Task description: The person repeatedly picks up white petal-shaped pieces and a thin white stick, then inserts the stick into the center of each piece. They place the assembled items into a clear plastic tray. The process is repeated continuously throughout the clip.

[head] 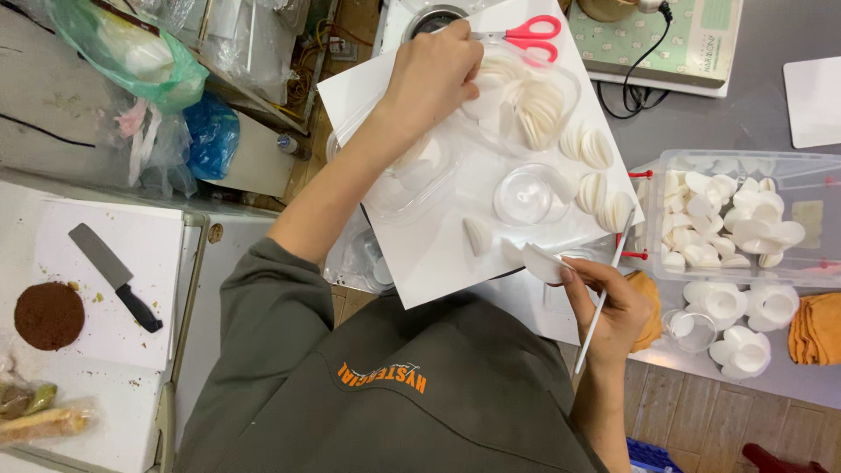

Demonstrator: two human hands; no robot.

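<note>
White petal point(541, 263) pinched in right hand point(613, 307), brush point(604, 293) alongside

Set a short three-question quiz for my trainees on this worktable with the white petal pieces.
1. True or false: the right hand holds a thin white stick and a white curved petal piece.
2. The left hand rests at: A) the red-handled scissors; B) the fanned stack of white round pieces; C) the black-handled cleaver.
3. What colour is the stack of flat pieces at the table's right edge?

Key: 1 true; 2 B; 3 orange.
</note>
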